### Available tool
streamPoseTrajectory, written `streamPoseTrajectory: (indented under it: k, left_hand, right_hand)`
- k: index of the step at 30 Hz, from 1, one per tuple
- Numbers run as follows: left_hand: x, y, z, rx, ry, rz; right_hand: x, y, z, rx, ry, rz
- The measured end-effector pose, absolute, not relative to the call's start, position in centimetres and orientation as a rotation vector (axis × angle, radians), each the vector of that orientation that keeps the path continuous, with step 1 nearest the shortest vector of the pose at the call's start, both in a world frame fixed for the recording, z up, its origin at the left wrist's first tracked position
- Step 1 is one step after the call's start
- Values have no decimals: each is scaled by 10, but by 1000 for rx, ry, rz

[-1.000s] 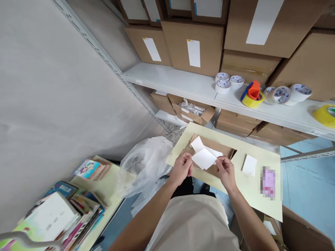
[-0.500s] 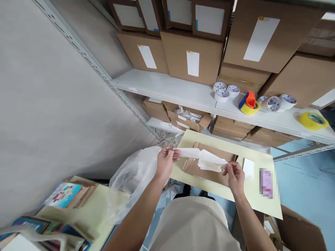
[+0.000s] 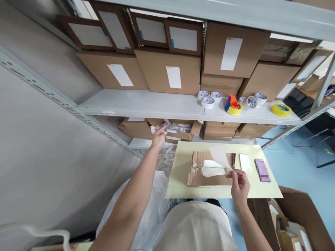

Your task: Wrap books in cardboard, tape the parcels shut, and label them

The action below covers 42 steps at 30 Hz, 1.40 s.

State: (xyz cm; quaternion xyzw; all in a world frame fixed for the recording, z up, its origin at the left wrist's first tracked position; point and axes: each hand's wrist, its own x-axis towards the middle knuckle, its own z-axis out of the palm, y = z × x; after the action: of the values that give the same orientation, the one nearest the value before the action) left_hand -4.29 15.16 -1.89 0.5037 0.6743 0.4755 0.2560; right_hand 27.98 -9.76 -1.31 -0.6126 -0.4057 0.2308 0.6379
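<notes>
My right hand (image 3: 239, 183) pinches the lower end of a thin white label (image 3: 220, 156), which curls upward over a taped brown cardboard box (image 3: 200, 179). On top of that box lie more white paper slips (image 3: 213, 171). My left hand (image 3: 159, 136) reaches out with its fingers stretched over an open carton (image 3: 193, 129) on the lower shelf. White paper strips (image 3: 180, 126) fill the carton, and some white paper shows right beside my fingers. Whether any strip still touches them is hard to see.
The pale yellow tabletop (image 3: 180, 188) also bears a white card (image 3: 245, 162) and a blurred purple item (image 3: 262, 170). Tape rolls (image 3: 208, 102) and a tape dispenser (image 3: 232, 105) stand on the shelf (image 3: 157, 104). A plastic bag (image 3: 154, 205) hangs at left; a big carton (image 3: 300, 205) stands right.
My left hand has moved away from my right, forward and left to the carton, parting from the white strip between them. My right hand keeps its label, now curled upward. The view has turned right.
</notes>
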Motion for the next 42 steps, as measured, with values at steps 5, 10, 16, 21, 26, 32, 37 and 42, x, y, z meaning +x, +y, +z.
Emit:
streamPoseTrajectory:
  k: [5, 10, 16, 21, 26, 32, 37, 42]
  left_hand:
    - [-18, 98, -16, 1510, 1627, 1400]
    - [54, -26, -8, 2155, 1010, 1381]
    - [91, -54, -3, 2017, 962, 1210]
    - [80, -32, -8, 1471, 1082, 1187]
    - [73, -22, -7, 1027, 1011, 993]
    - [79, -29, -32, 1098, 1215, 933]
    - [84, -34, -51, 1309, 1308, 942]
    - [97, -15, -61, 1321, 1375, 874]
  right_hand:
    - [259, -99, -11, -1381, -895, 580]
    - [237, -86, -6, -1377, -798, 717]
    - [214, -79, -4, -1272, -886, 950]
    - [224, -84, -2, -1316, -1189, 796]
    - [258, -83, -4, -1526, -1163, 539]
    - [275, -95, -18, -1599, -1087, 654]
    - [282, -107, -32, -1663, -1020, 720]
    - [301, -87, -41, -1748, -1053, 830]
